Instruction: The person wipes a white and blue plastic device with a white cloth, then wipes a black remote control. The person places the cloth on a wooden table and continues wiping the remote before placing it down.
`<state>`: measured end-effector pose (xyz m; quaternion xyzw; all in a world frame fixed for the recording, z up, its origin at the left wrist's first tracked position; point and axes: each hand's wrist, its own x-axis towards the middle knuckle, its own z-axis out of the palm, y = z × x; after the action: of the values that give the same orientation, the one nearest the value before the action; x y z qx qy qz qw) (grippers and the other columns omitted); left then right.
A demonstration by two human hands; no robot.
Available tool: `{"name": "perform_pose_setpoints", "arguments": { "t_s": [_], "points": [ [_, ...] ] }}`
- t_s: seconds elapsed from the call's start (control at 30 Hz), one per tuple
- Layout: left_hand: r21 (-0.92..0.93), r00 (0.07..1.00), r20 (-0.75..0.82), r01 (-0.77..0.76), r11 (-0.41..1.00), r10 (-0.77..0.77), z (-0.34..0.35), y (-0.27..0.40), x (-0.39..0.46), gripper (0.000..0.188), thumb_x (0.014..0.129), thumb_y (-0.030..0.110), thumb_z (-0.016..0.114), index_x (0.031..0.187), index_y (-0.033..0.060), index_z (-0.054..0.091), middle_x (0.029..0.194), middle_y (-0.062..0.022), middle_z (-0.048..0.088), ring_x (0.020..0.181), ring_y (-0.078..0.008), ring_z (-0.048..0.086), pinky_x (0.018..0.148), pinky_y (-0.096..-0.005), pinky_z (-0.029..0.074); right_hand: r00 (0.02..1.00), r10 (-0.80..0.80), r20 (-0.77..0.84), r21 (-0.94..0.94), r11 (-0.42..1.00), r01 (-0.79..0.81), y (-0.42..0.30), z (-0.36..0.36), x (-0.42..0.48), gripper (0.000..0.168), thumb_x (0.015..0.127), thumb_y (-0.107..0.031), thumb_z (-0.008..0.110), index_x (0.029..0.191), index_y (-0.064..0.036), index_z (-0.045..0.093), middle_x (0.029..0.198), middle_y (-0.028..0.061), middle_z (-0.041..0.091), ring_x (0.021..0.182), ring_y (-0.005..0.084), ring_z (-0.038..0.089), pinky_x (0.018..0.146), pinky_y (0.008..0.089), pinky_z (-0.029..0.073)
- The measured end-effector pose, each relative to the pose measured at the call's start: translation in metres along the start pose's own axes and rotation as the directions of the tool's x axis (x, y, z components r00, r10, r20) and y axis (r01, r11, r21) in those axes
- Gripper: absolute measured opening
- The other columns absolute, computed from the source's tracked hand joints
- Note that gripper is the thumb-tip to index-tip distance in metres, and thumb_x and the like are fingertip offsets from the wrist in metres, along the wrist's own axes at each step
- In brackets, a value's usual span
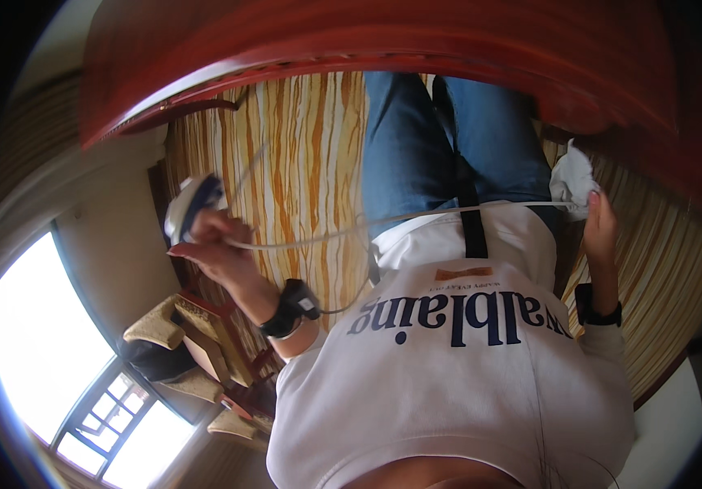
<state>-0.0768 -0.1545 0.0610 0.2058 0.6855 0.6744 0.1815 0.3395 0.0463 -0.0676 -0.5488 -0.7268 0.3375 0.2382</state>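
Observation:
My left hand (213, 235) is raised at the left over the striped floor, fingers closed around a white cord (399, 217). A rounded white and dark blue object (195, 198) is also at this hand; blur hides what kind it is. Across the front of my body the cord runs fairly taut to my right hand (600, 223). There, beside my thigh, a crumpled white cloth (572, 174) is pinched in my fingers, and the cord reaches into it. A blurred loose end of the cord seems to stick up beside the left hand.
A red table (387, 36) spans the top of the view, its edge over my legs. Behind me on the left are wooden furniture (228, 348) with patterned cushions and a bright window (45, 336). A cable (351, 305) runs from the band on my left wrist.

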Motion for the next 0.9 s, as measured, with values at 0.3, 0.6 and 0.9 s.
{"name": "perform_pose_setpoints", "arguments": {
  "t_s": [0.3, 0.6, 0.9],
  "points": [
    [0.133, 0.800, 0.552, 0.193, 0.972, -0.234, 0.097, -0.011, -0.048, 0.051, 0.087, 0.045, 0.033, 0.063, 0.0030, 0.048, 0.046, 0.0016, 0.036, 0.035, -0.0050, 0.027, 0.036, -0.0212, 0.018, 0.967, -0.208, 0.148, 0.688, 0.724, 0.051, -0.154, 0.023, 0.016, 0.030, 0.092, -0.026, 0.043, 0.082, -0.001, 0.056, 0.070, 0.0033, 0.052, 0.058, 0.0097, 0.044, 0.052, 0.0234, 0.034],
    [0.321, 0.604, 0.796, -0.386, 0.865, -0.026, 0.120, -0.013, -0.064, 0.027, 0.072, 0.005, 0.058, 0.099, 0.0039, 0.058, 0.099, -0.0153, 0.057, 0.094, -0.0348, 0.053, 0.083, -0.0389, 0.041, 0.711, -0.540, 0.450, 0.629, 0.757, 0.177, -0.198, 0.041, 0.001, 0.022, 0.085, -0.014, 0.057, 0.095, 0.006, 0.060, 0.111, 0.0190, 0.049, 0.096, 0.0269, 0.054, 0.082, 0.0310, 0.044],
    [0.323, 0.579, 0.808, -0.592, 0.738, 0.111, 0.127, -0.042, -0.075, 0.034, 0.069, 0.006, 0.063, 0.102, 0.0051, 0.057, 0.095, -0.0125, 0.058, 0.091, -0.0326, 0.055, 0.081, -0.0382, 0.041, 0.736, -0.527, 0.424, 0.556, 0.793, 0.247, -0.175, 0.056, -0.010, 0.010, 0.076, -0.005, 0.063, 0.083, 0.003, 0.064, 0.094, 0.0172, 0.059, 0.075, 0.0265, 0.061, 0.067, 0.0306, 0.047]
  ]
}}
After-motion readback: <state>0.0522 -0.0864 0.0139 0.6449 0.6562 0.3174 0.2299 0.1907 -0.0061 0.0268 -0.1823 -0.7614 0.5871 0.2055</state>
